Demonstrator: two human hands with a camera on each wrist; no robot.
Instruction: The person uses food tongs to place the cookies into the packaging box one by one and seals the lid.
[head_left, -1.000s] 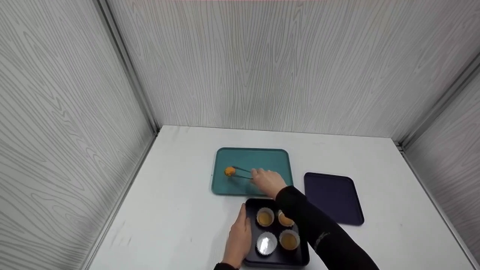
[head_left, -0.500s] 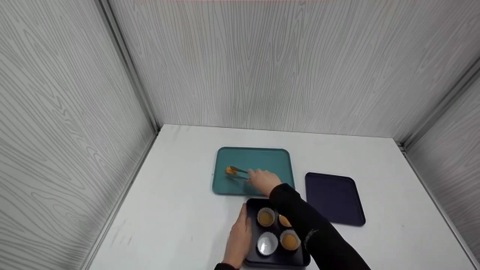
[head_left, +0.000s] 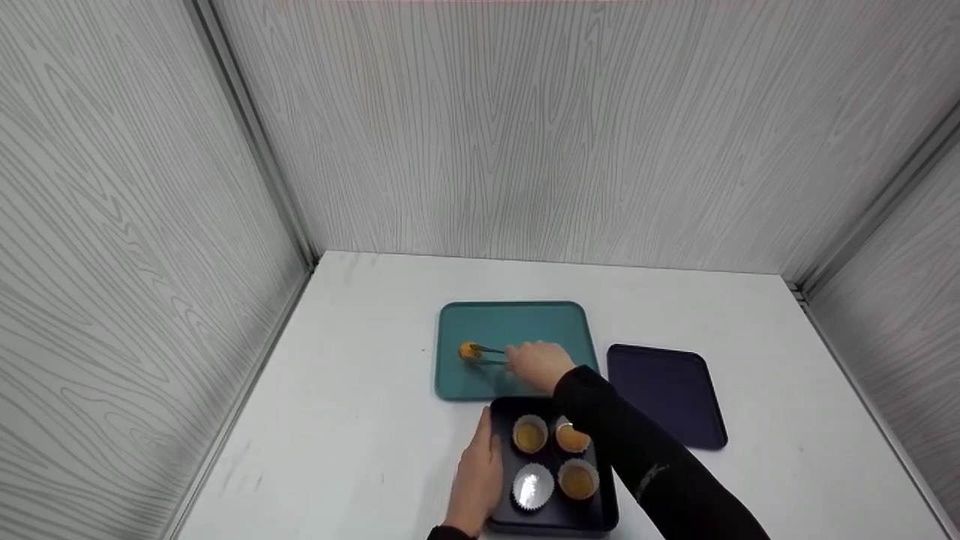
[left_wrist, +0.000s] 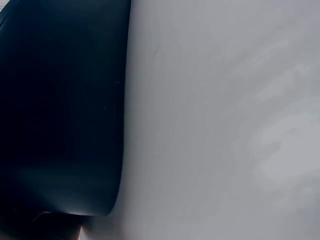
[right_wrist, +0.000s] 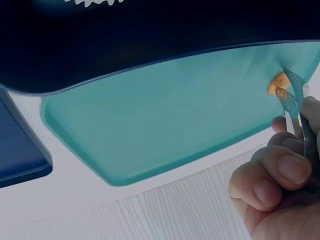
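head view, just below center: the right hand (head_left: 536,365) is curling its fingers round a pair of tongs (head_left: 489,350), whose tips are meeting a small orange piece (head_left: 466,351) over the left part of a teal tray (head_left: 525,322); i can't tell if it's lifted. at bottom center, the left hand (head_left: 478,480) is lying fairly straight-fingered along a dark pan (head_left: 555,520) holding paper cups (head_left: 533,487). a purple tray (head_left: 664,397) is sitting lower right.
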